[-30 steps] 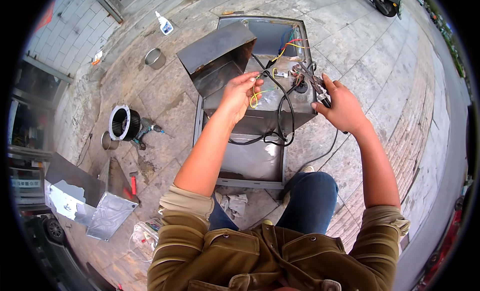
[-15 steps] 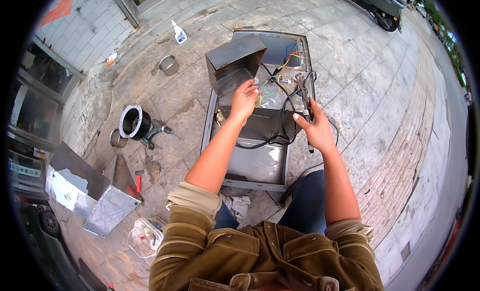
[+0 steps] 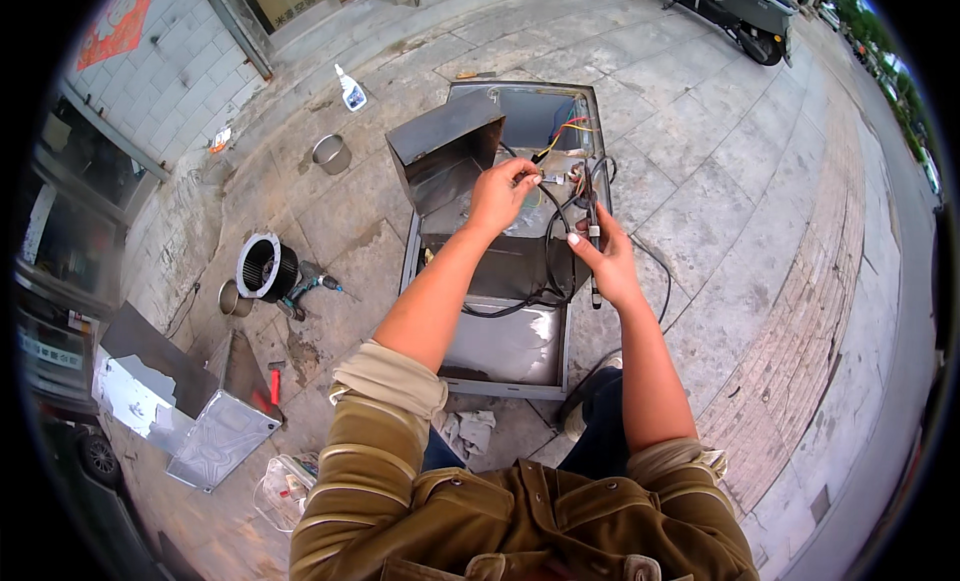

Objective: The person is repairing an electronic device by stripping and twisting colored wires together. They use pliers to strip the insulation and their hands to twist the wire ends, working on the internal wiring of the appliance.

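While the left hand (image 3: 497, 193) pinches wires (image 3: 556, 178) over the open metal housing (image 3: 505, 281), the right hand (image 3: 604, 263) grips a tool (image 3: 593, 243) beside them, above the housing's right wall.

Under both hands lies a grey steel cabinet (image 3: 500, 271) with black cables (image 3: 555, 251); beyond the left hand (image 3: 497, 194) run yellow, red and blue wires (image 3: 570, 126). The sleeves (image 3: 390, 381) are olive-brown with beige cuffs.

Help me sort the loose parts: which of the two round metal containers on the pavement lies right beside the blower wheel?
The small metal bowl touching the blower wheel. The other metal pot stands apart, nearer the spray bottle.
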Action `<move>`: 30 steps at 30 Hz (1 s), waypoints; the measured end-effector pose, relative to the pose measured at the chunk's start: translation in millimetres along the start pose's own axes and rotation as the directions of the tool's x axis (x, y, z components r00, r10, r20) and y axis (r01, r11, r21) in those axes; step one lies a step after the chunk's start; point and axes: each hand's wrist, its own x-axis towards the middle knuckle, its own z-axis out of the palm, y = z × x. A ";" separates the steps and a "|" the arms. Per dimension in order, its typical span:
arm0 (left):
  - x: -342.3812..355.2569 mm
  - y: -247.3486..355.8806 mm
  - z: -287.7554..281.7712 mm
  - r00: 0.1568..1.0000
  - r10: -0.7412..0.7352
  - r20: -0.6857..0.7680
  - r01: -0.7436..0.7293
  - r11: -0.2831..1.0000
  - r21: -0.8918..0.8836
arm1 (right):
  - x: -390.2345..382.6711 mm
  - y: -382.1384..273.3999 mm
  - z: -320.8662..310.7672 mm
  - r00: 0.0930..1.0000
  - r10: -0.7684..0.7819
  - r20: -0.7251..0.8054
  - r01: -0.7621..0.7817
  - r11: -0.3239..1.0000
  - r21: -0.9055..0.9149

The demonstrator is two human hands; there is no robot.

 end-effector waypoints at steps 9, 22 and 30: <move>9.0 -6.5 2.3 0.915 -0.267 0.303 0.393 0.762 -0.516 | 5.3 7.1 4.4 0.993 0.109 0.053 -0.105 0.991 -0.086; 0.4 -7.5 0.9 0.918 -0.329 0.222 0.395 0.708 -0.586 | 16.8 -12.3 25.8 0.928 0.323 0.186 -0.336 0.941 0.042; 1.5 -14.2 -4.0 0.922 -0.305 0.240 0.388 0.700 -0.600 | 20.5 -13.4 34.9 0.932 0.315 0.178 -0.316 0.949 -0.026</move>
